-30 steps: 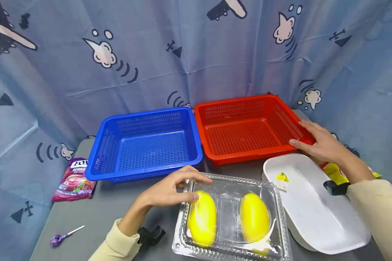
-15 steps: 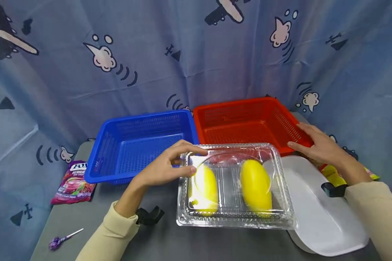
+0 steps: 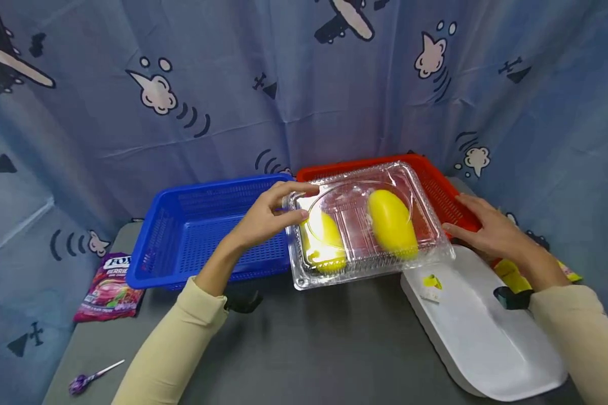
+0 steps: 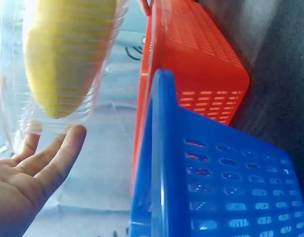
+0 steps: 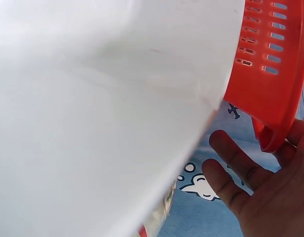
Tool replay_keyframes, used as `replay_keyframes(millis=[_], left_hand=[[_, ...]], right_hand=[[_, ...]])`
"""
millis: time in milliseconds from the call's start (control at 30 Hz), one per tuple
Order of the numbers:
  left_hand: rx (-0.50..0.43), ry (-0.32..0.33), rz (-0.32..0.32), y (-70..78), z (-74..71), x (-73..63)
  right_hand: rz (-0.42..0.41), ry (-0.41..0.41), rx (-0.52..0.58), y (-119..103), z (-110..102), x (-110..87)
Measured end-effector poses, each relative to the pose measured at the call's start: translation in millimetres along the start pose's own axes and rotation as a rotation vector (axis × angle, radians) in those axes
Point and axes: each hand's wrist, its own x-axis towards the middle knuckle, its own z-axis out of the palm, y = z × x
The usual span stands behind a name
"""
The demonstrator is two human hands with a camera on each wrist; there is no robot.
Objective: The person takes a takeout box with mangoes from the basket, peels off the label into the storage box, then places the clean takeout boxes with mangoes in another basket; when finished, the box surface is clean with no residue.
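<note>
My left hand (image 3: pixel 263 219) pinches the left edge of a clear plastic clamshell box (image 3: pixel 353 225). Two smooth yellow mango-shaped fruits (image 3: pixel 392 222) lie inside it. The box is tilted and held in the air, over the near part of a red basket (image 3: pixel 438 191). In the left wrist view the fingers (image 4: pixel 63 153) reach under the box's end. My right hand (image 3: pixel 494 228) grips the red basket's right front corner. The right wrist view shows some fingers hooked at the rim (image 5: pixel 290 113) and others spread free below it.
A blue basket (image 3: pixel 202 274) stands left of the red one. A white tray (image 3: pixel 486 332) lies in front of my right hand, with a yellow packet (image 3: pixel 514 275) behind it. At left are a FOX berries candy bag (image 3: pixel 108 289) and a lollipop (image 3: pixel 83 382).
My left hand has lifted the clear box from the table, up and away from me, tilting it over the red basket. My right hand keeps its hold on that basket's corner.
</note>
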Motion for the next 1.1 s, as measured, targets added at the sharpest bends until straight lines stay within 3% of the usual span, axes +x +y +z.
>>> replay_keyframes(millis=[267, 567, 800, 1100], left_hand=[[-0.008, 0.038, -0.021, -14.3, 2.2, 35.6], [0.077, 0.093, -0.080, -30.3, 9.8, 69.5], [0.045, 0.113, -0.111, -42.1, 19.5, 79.8], [0.091, 0.175, -0.159, -54.5, 31.5, 90.5]], right_hand=[[-0.009, 0.021, -0.007, 3.0, 0.4, 0.8], [-0.014, 0.047, -0.051, 3.6, 3.3, 2.7], [-0.004, 0.047, -0.038, 1.0, 4.0, 1.2], [-0.007, 0.041, -0.033, 0.4, 4.6, -1.0]])
